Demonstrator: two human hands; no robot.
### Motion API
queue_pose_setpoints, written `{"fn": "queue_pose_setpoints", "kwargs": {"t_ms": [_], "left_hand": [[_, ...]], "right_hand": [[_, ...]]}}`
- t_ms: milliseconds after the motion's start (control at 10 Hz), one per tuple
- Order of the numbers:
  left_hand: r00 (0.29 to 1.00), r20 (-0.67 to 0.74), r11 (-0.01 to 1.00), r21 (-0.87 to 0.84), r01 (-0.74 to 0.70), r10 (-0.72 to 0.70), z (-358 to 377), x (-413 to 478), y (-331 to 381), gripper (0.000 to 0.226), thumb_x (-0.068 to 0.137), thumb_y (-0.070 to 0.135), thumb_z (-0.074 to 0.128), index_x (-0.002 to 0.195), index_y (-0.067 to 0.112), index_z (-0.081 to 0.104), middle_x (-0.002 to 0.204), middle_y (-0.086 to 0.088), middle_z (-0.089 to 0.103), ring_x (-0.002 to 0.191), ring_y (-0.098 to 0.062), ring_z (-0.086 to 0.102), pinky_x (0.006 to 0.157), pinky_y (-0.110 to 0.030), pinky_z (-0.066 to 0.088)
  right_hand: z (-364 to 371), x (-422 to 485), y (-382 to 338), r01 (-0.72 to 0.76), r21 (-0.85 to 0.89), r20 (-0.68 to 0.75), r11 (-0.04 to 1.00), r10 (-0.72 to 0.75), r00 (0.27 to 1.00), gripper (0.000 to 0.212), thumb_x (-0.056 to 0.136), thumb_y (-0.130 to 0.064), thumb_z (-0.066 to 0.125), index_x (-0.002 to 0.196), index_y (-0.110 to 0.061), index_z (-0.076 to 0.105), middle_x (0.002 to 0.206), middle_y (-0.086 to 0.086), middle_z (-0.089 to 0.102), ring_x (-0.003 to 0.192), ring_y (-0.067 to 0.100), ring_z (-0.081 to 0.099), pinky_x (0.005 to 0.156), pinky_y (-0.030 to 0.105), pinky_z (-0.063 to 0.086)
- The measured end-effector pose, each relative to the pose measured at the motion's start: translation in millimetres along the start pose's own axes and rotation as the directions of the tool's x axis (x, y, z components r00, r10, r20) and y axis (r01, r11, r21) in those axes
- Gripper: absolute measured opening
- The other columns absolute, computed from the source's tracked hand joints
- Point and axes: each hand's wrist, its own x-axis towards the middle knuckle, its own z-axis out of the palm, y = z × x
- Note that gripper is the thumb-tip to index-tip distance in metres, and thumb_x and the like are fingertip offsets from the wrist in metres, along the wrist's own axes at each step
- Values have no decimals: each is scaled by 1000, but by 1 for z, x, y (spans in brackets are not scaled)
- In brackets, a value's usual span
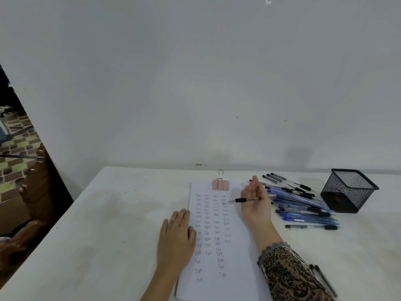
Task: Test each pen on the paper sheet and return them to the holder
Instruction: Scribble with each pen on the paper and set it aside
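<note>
White counter (108, 213), with the paper sheet (236, 257) dead centre and mostly filled with rows of "Test" scribbles. The mesh holder (347, 190) stands at 3 o'clock from the sheet, looks empty, and the pile of pens (303, 207) lies between them. The left hand (176, 237) lies flat with straight fingers on the sheet's 9 o'clock edge – pinning it so it won't slide, I'd guess. The right hand (256, 203), palm half turned up, loosely grips the pen (242, 200), tip pointing to 9 o'clock over the top-right scribbles – ready for the next one, probably.

Pens (303, 208) lie between paper sheet (219, 235) and holder (347, 190).
</note>
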Motion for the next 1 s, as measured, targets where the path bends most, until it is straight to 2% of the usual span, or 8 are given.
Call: {"fn": "queue_pose_setpoints", "kwargs": {"t_ms": [100,300,500,600,700,800,900,1000], "left_hand": [[1000,0,1000,8,-3,3,1,0,-1,50,99,28,23,148,23,11,156,11,9,144,-5,1,118,-28,-2],[1000,-5,1000,5,-2,2,1,1,-2,51,99,27,24,148,22,13,156,11,10,144,-6,3,117,-28,-2],[1000,-3,1000,3,-1,1,2,0,-2,51,99,28,23,148,23,11,156,11,9,144,-5,1,117,-27,-3],[1000,-11,1000,4,1,-1,2,1,-1,51,99,28,24,148,23,12,156,11,10,144,-5,2,117,-27,-3],[1000,-4,1000,9,3,-3,2,0,-1,51,99,28,23,148,24,11,156,12,9,144,-5,1,117,-27,-3],[1000,-6,1000,7,4,-3,1,0,-1,51,99,28,23,148,24,11,156,12,8,143,-5,1,117,-27,-4],[1000,-7,1000,13,0,1,1,0,-1,51,99,28,23,148,23,11,156,12,8,144,-5,1,117,-27,-3],[1000,-6,1000,5,-2,2,1,0,-1,51,99,28,23,148,23,11,156,11,9,144,-6,2,117,-27,-3]], "right_hand": [[0,3,-3,-48,-210,-10,977,47,999,63,95,-58,20,104,-13,63,72,5,70,63,15,60,65,24,52],[2,2,-9,-35,-406,-24,913,28,999,51,95,-46,36,69,-6,53,60,9,67,50,17,64,50,24,55],[0,3,-8,-38,-288,-46,957,26,999,40,93,-55,33,76,-19,38,42,-7,28,34,9,30,38,18,30],[-2,3,-8,-29,-194,-49,981,20,999,40,94,-59,26,84,-26,45,48,-8,34,36,9,28,41,18,24],[-4,5,-7,-13,-81,-65,997,8,998,31,97,-48,33,87,-27,54,60,-7,49,51,13,44,61,27,40],[-7,2,-5,-22,66,-61,998,26,998,36,98,-48,31,78,-25,50,54,-6,43,45,12,41,59,25,34],[-9,-2,-7,0,135,-79,991,11,997,55,84,-71,29,62,-21,40,51,-4,30,44,14,27,54,26,22],[-9,-7,-8,14,137,-67,990,-5,998,42,71,-60,49,56,-21,43,46,-4,24,41,14,22,51,26,21]]}}
